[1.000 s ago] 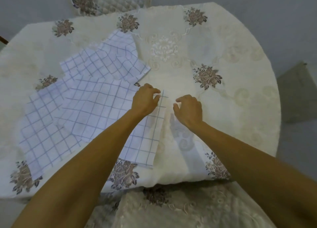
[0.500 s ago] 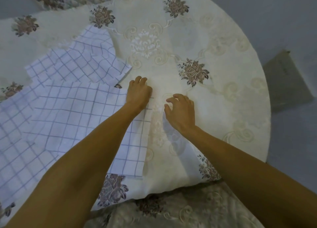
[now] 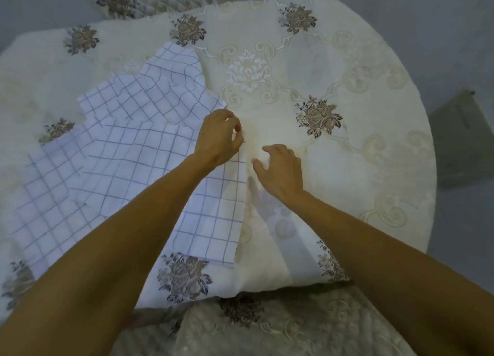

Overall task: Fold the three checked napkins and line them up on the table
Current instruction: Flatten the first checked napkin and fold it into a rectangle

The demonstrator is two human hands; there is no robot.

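Flat before, our left hand now pinches the top napkin's far right corner; our right hand waits slack and empty just beside that edge.

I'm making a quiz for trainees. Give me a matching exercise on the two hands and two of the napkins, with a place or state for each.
Things:
1. left hand
2. right hand
3. far napkin
4. near napkin

States:
a. unfolded, near edge under another napkin
b. pinches a napkin corner
c. held at its far right corner
d. over bare tablecloth, holds nothing

Pairs: 1-b, 2-d, 3-a, 4-c
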